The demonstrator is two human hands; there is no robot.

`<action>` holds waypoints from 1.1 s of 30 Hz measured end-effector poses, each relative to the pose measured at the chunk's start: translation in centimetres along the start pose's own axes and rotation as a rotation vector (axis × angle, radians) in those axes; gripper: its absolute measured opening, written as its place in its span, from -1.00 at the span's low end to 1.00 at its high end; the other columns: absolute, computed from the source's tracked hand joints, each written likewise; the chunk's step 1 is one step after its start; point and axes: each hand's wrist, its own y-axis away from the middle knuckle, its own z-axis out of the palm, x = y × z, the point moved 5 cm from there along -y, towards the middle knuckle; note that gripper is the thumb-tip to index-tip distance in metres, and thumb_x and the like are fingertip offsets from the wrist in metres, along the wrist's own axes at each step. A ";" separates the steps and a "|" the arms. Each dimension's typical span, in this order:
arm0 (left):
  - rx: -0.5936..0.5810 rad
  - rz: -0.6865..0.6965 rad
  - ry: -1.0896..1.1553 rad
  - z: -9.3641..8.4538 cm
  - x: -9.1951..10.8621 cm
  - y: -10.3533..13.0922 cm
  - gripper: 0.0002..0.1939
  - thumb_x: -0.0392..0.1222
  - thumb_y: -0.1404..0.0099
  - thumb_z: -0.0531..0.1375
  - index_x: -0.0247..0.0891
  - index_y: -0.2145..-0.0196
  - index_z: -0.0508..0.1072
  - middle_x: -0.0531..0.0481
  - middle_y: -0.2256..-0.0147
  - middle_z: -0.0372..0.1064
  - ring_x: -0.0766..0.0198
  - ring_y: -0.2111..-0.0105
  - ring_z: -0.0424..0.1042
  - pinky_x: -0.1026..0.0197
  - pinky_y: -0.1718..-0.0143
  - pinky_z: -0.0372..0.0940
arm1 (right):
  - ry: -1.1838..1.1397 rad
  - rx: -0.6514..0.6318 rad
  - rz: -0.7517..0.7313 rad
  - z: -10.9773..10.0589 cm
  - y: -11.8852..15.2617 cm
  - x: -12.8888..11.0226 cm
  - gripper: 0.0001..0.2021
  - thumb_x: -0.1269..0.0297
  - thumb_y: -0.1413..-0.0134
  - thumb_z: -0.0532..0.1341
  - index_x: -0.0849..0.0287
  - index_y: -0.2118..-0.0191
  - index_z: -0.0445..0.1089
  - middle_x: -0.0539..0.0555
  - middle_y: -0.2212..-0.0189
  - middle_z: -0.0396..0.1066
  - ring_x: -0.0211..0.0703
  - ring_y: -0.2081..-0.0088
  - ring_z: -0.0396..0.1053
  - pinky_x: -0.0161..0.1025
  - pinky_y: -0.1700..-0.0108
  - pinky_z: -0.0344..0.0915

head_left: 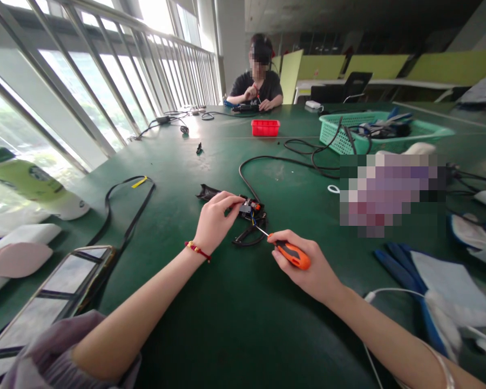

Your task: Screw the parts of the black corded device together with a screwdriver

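Note:
On the green table lies an opened black corded device (251, 207), with small grey and orange parts and blue and yellow wires showing. My left hand (217, 216) is closed on its near side, thumb and fingertips pinched at the grey part. A dark casing end (207, 192) sticks out behind that hand. My right hand (303, 265) grips a screwdriver (294, 254) with an orange and black handle. Its thin shaft points up and left, the tip close to the wires; whether they touch I cannot tell. A curved black piece (249, 236) lies just below the device.
A black cable (283, 158) runs from the device toward a green basket (338, 135) holding tools. Farther off are a red tray (265, 128) and a seated person (256, 81). A phone (52, 297) and bottle (36, 183) stand left; blue gloves (405, 270) lie right.

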 end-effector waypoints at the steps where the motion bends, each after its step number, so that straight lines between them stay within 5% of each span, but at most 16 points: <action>1: -0.002 0.008 -0.020 0.0 0.0 0.1 -0.79 -0.22 -0.27 0.07 -0.24 0.29 0.51 -0.01 0.30 0.45 0.30 0.28 0.42 0.26 0.18 0.31 | 0.001 -0.003 0.003 0.0 0.0 0.0 -0.87 0.33 -0.05 0.12 0.12 0.24 0.32 -0.03 0.41 0.36 -0.31 0.46 0.30 -0.36 0.35 0.23; 13: -0.077 0.134 -0.174 0.7 -0.7 0.6 -0.74 -0.24 -0.30 0.02 -0.24 0.23 0.51 -0.06 0.25 0.44 0.26 0.22 0.40 0.20 0.14 0.31 | -0.010 -0.031 0.019 0.3 0.1 0.5 -0.84 0.31 -0.07 0.11 0.10 0.19 0.30 -0.02 0.36 0.37 -0.27 0.42 0.31 -0.34 0.32 0.24; 18: -0.137 0.080 -0.282 0.4 -0.7 0.2 -0.73 -0.18 -0.26 0.06 -0.20 0.23 0.55 -0.04 0.28 0.41 0.23 0.26 0.40 0.20 0.21 0.32 | 0.010 -0.043 0.034 0.4 0.1 0.5 -0.84 0.30 -0.08 0.11 0.11 0.18 0.29 -0.02 0.38 0.36 -0.27 0.44 0.29 -0.33 0.33 0.23; 25: -0.359 0.030 -0.292 -1.2 -0.8 3.1 -0.50 -0.25 -0.29 -0.05 -0.15 -0.18 0.19 -0.06 0.08 0.33 0.21 0.15 0.37 0.19 0.17 0.30 | 0.022 -0.057 0.063 0.4 0.1 0.4 -0.83 0.31 -0.09 0.11 0.11 0.16 0.29 -0.01 0.38 0.37 -0.26 0.42 0.32 -0.31 0.30 0.25; 33: -0.404 -0.098 -0.217 -1.3 0.5 5.4 -0.74 -0.20 -0.19 0.10 -0.18 0.16 0.47 -0.04 0.20 0.34 0.15 0.17 0.32 0.07 0.10 0.26 | 0.016 -0.057 0.072 0.5 0.1 0.5 -0.82 0.31 -0.09 0.11 0.13 0.16 0.29 0.00 0.35 0.38 -0.24 0.39 0.34 -0.31 0.30 0.24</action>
